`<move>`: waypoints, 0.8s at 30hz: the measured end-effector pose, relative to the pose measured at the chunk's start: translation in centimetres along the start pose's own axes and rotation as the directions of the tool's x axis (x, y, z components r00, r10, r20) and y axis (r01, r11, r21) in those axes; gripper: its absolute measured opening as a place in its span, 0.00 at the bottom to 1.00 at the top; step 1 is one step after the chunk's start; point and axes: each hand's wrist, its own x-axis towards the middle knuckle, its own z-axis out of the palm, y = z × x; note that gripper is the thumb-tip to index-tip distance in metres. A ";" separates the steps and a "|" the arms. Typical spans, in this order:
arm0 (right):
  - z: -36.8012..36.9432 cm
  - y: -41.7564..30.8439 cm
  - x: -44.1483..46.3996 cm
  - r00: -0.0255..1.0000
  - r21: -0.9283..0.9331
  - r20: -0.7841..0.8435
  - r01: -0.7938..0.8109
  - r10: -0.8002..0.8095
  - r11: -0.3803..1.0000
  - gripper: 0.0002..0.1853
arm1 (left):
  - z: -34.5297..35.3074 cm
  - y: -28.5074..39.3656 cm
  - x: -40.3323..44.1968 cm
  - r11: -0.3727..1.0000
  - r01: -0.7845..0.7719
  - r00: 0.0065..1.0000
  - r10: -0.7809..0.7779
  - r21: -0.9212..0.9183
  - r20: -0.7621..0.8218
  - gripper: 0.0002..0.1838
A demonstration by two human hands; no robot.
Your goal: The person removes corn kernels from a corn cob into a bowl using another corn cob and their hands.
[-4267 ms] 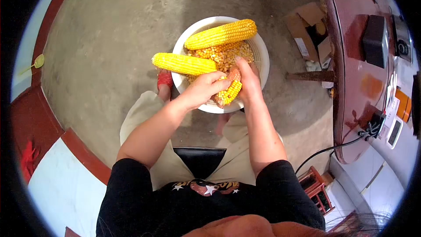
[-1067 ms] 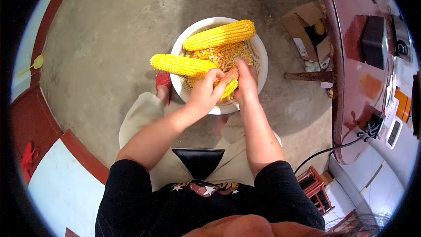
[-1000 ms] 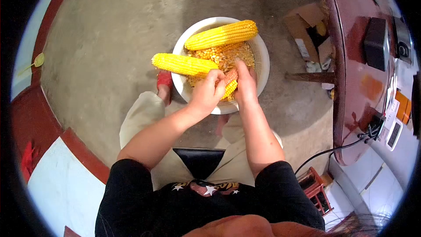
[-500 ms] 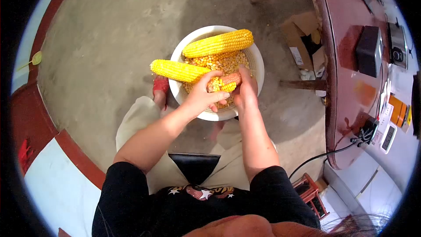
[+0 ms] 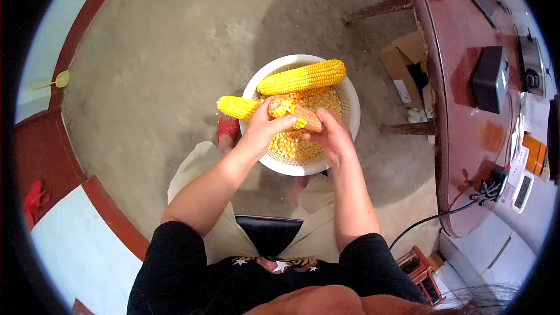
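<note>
Over a white basket [image 5: 251,90], both my hands hold one partly stripped corn cob [image 5: 307,118]. Its right end is bare and reddish-brown; yellow kernels still cover part of the left side. My left hand [image 5: 263,129] is closed around the kernel-covered end, thumb across the top. My right hand [image 5: 336,135] grips the bare end between thumb and fingers. Beneath them lie loose corn kernels [image 5: 291,147]. A full ear of corn [image 5: 302,77] rests across the basket's far side. Another ear of corn [image 5: 237,107] juts over the left rim, its inner end hidden by my left hand.
On the right stands a reddish-brown table [image 5: 461,29] carrying a black box [image 5: 490,79] and cables. An open cardboard box [image 5: 402,70] sits on the floor by its legs. A black cord [image 5: 429,219] hangs at the table's near end. My red shoe [image 5: 228,130] is left of the basket.
The whole view has shifted, so the basket appears lower and further right. The cob has turned in my hands, and my right fingers have changed their hold on the bare end.
</note>
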 end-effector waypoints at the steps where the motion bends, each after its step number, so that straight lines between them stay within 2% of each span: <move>1: 0.0 -0.1 0.0 0.998 -0.175 -0.037 0.047 -0.054 0.983 0.19 | -0.1 0.3 0.0 1.000 0.011 1.000 -0.012 0.028 0.013 0.29; 2: 0.0 -0.1 -0.1 0.998 -0.173 -0.038 0.047 -0.055 0.984 0.19 | -0.2 0.5 0.1 0.999 0.013 1.000 -0.013 0.030 0.015 0.29; 4: -0.1 -0.2 -0.1 0.972 -0.379 -0.018 0.209 -0.233 0.901 0.18 | -0.4 0.7 0.2 0.986 0.034 0.999 -0.037 0.164 0.015 0.30; 5: -0.2 -0.2 -0.3 0.949 -0.475 0.002 0.279 -0.316 0.834 0.18 | -0.5 0.5 0.2 0.986 0.039 0.999 -0.043 0.164 0.018 0.30; 6: 0.1 -0.7 -0.7 0.949 -0.475 -0.004 0.274 -0.314 0.836 0.18 | -0.7 0.1 0.2 0.925 -0.019 1.000 0.013 0.379 0.017 0.31; 7: 0.9 -1.3 -1.5 0.966 -0.497 0.057 0.246 -0.251 0.832 0.19 | -0.8 -0.2 0.2 0.815 -0.073 0.997 0.067 0.575 0.033 0.31; 8: 1.4 -1.6 -1.9 0.976 -0.519 0.115 0.218 -0.186 0.826 0.20 | -0.7 -0.6 0.2 0.791 -0.106 0.994 0.090 0.603 0.057 0.32; 9: 1.1 -0.8 -1.3 0.958 -0.643 0.159 0.283 -0.237 0.712 0.22 | -0.5 -0.6 0.0 0.791 -0.102 0.995 0.079 0.604 0.064 0.32; 11: 0.4 0.2 -0.7 0.919 -0.676 0.260 0.392 -0.296 0.624 0.22 | -0.2 -0.4 -0.4 0.707 -0.105 0.991 0.018 0.699 0.131 0.32; 12: 0.6 0.0 -0.9 0.920 -0.674 0.255 0.389 -0.297 0.628 0.22 | -0.1 -0.2 -0.4 0.675 -0.107 0.991 0.017 0.730 0.130 0.32; 14: 1.0 -0.7 -1.5 0.937 -0.712 0.276 0.349 -0.215 0.609 0.20 | -0.6 -0.5 -0.2 0.662 -0.124 0.989 0.019 0.739 0.149 0.32; 16: 0.9 -0.5 -1.5 0.933 -0.701 0.280 0.359 -0.225 0.616 0.19 | -1.2 -0.8 0.1 0.651 -0.141 0.986 0.023 0.746 0.165 0.31; 18: 1.0 -0.4 -1.5 0.929 -0.691 0.288 0.371 -0.235 0.620 0.18 | -1.6 -0.7 0.5 0.764 -0.012 0.993 -0.069 0.645 0.101 0.33; 19: 1.2 -0.3 -1.5 0.907 -0.729 0.298 0.418 -0.299 0.542 0.17 | -1.5 -0.6 0.5 0.764 -0.012 0.993 -0.067 0.645 0.098 0.33; 20: 1.3 -0.3 -1.5 0.878 -0.761 0.312 0.459 -0.362 0.458 0.16 | -1.4 -0.4 0.5 0.820 0.047 0.990 -0.116 0.571 0.085 0.33; 21: 1.5 -0.1 -1.5 0.878 -0.760 0.315 0.461 -0.361 0.458 0.16 | -1.4 -0.2 0.4 0.865 0.107 0.983 -0.165 0.490 0.077 0.33; 24: 1.4 0.2 -1.3 0.857 -0.795 0.316 0.473 -0.407 0.379 0.16 | -1.8 -0.5 0.5 0.853 0.047 0.990 -0.107 0.520 0.087 0.32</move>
